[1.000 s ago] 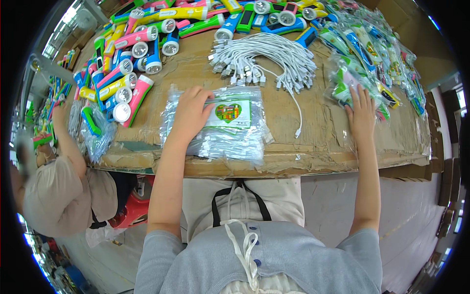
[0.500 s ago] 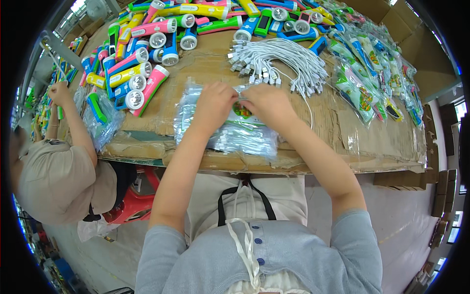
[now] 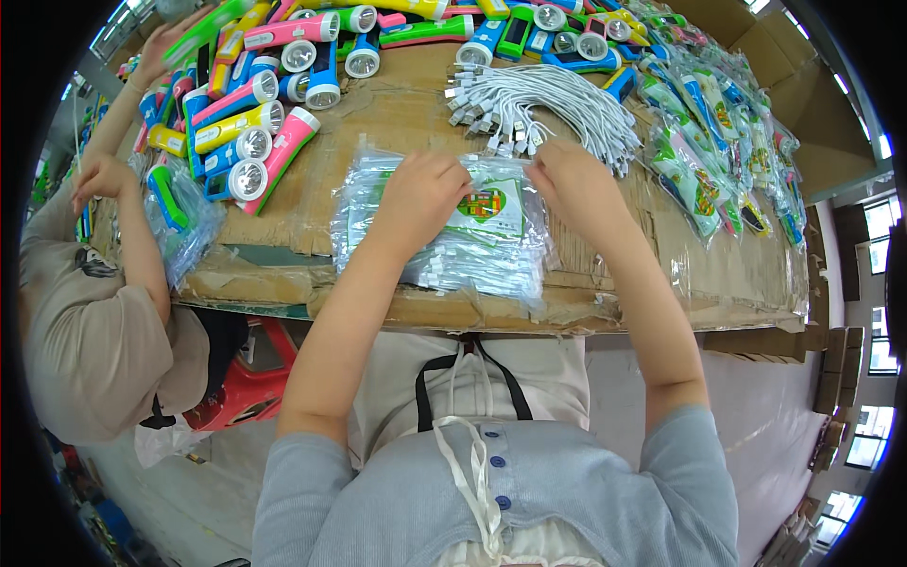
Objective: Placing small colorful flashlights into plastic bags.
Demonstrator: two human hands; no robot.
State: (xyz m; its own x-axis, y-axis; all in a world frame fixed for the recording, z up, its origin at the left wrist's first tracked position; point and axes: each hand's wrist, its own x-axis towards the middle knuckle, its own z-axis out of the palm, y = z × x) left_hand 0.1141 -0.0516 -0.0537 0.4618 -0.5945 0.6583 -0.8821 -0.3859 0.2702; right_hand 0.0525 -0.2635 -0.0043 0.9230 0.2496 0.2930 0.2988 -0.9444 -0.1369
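In front of me lies a stack of clear plastic bags [image 3: 472, 269], the top one with a green and red print. My left hand [image 3: 427, 194] rests on its upper middle, fingers curled and pressed together at the top bag; the fingertips are partly hidden. My right hand [image 3: 578, 181] is at the stack's upper right corner, thumb and fingers pinched together. What that pinch holds, if anything, is too small to make out. Just beyond my right hand lies a bundle of white charging cables [image 3: 539, 99], several plug ends pointing toward me.
Colourful flashlights [image 3: 241, 132] are heaped at the far left and along the back. Bagged flashlights [image 3: 713, 161] pile up at the right. A co-worker [image 3: 104, 331] sits at left by a red stool [image 3: 250, 378], holding a green flashlight. Cardboard [image 3: 661, 246] covers the table.
My hands have drawn apart: the right one moved right to the stack's corner, uncovering more of the print. The co-worker's far arm has swung up to the flashlight heap.
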